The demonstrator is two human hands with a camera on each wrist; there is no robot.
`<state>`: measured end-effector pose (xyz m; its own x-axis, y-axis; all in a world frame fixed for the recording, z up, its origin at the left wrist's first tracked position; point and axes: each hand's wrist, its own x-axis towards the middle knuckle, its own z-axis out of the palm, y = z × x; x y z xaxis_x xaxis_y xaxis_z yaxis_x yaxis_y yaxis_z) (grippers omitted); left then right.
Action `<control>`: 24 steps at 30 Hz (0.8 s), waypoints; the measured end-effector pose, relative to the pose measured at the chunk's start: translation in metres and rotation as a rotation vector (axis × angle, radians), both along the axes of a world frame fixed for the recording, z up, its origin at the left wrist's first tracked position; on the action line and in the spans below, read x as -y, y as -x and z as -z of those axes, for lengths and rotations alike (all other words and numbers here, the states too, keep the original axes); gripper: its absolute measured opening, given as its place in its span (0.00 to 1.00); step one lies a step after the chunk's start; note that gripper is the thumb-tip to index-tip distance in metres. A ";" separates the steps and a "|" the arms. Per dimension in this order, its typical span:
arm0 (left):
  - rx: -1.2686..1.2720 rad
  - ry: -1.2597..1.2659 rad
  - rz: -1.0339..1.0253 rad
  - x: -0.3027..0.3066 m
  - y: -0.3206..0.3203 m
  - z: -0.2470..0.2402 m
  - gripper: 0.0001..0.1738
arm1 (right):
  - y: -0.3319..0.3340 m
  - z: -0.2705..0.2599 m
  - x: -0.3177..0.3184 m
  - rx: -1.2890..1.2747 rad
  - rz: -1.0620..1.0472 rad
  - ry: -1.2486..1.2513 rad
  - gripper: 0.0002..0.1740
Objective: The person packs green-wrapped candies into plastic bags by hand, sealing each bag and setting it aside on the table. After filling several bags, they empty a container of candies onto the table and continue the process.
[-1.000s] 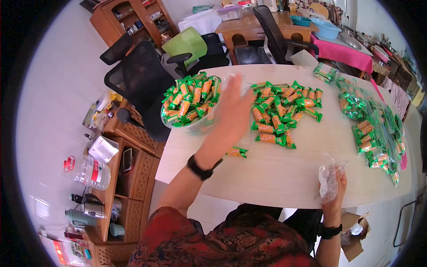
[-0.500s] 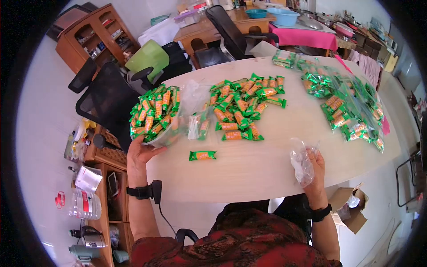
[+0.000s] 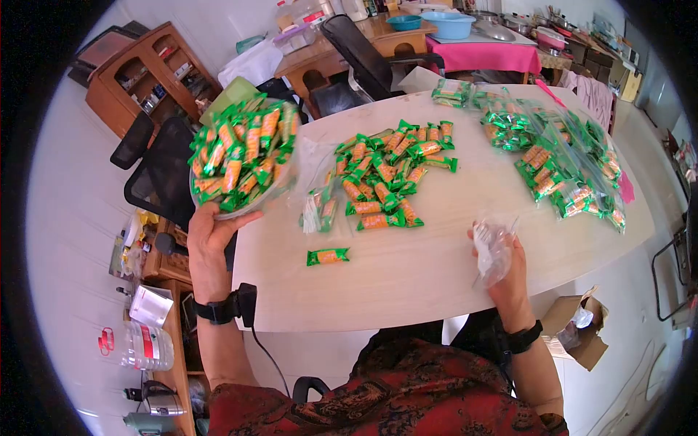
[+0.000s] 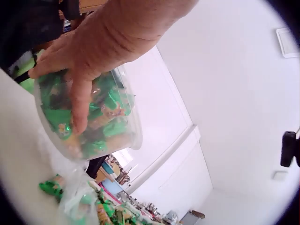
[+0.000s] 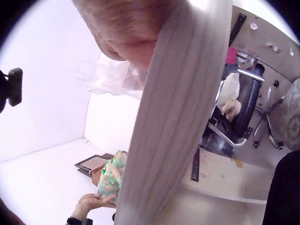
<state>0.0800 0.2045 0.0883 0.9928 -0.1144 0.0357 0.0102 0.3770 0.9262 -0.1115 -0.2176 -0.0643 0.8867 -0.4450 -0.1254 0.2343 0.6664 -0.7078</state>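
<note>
My left hand (image 3: 212, 238) grips a clear plastic tub (image 3: 286, 176) from its near side, the thumb spread along the wall. The tub, heaped with green-and-orange wrapped snacks (image 3: 233, 171), is tilted over the table's left edge. In the left wrist view the thumb (image 4: 81, 105) presses on the tub's side. My right hand (image 3: 509, 272) holds a crumpled clear plastic bag (image 3: 491, 254) above the table's front right. A loose pile of the same snacks (image 3: 385, 178) lies mid-table. One single snack (image 3: 328, 256) lies nearer the front edge.
Filled clear bags of snacks (image 3: 571, 163) cover the table's right side. Beside the pile lies a clear bag with white sticks (image 3: 311, 212). A black chair (image 3: 163, 171) stands at the left edge, and an open cardboard box (image 3: 582, 330) is on the floor at right.
My left hand has come back from the middle to the tub, taken hold of it and raised it slightly. The right hand keeps the plastic bag. The head view has turned right.
</note>
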 end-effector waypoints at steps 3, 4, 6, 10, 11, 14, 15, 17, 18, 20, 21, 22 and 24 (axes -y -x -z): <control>-0.155 -0.030 -0.071 0.056 -0.005 -0.026 0.29 | -0.006 -0.025 -0.002 0.072 0.008 -0.113 0.19; -0.155 -0.028 -0.067 0.069 -0.011 -0.025 0.29 | -0.015 -0.029 -0.003 0.072 0.012 -0.111 0.19; -0.115 -0.033 0.059 0.096 -0.021 -0.018 0.36 | -0.042 -0.036 -0.002 -0.011 0.072 -0.104 0.21; 0.097 -0.180 0.083 0.171 -0.016 -0.015 0.42 | -0.104 -0.043 -0.011 0.105 0.076 -0.099 0.18; 0.208 -0.140 0.045 0.182 -0.025 -0.004 0.42 | -0.121 -0.043 -0.011 0.101 0.058 -0.119 0.16; 0.423 -0.195 -0.016 0.203 -0.050 0.018 0.42 | -0.163 -0.048 -0.011 -0.012 0.083 -0.286 0.14; 0.526 -0.293 -0.048 0.208 -0.052 0.022 0.42 | -0.161 -0.054 -0.014 -0.014 0.088 -0.287 0.14; 0.526 -0.356 -0.088 0.223 -0.036 0.023 0.42 | -0.151 -0.069 -0.018 -0.091 0.147 -0.315 0.15; 0.597 -0.523 -0.127 0.231 -0.022 0.020 0.42 | -0.151 -0.066 -0.015 -0.090 0.154 -0.315 0.15; 0.749 -0.775 -0.179 0.233 -0.013 0.027 0.43 | -0.149 -0.055 -0.005 -0.106 0.210 -0.294 0.16; 0.746 -0.772 -0.167 0.235 -0.010 0.030 0.43 | -0.144 -0.055 -0.002 -0.111 0.220 -0.295 0.16; 0.792 -0.790 -0.203 0.237 -0.006 0.032 0.42 | -0.138 -0.056 0.001 -0.090 0.218 -0.301 0.16; 0.837 -0.803 -0.237 0.241 -0.003 0.036 0.42 | -0.135 -0.053 0.009 -0.117 0.257 -0.222 0.16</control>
<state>0.0832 -0.0368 0.0518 0.6939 -0.2167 0.6866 -0.7038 -0.4054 0.5834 0.0231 -0.2265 -0.0116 0.7229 -0.6024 -0.3384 0.3403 0.7367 -0.5843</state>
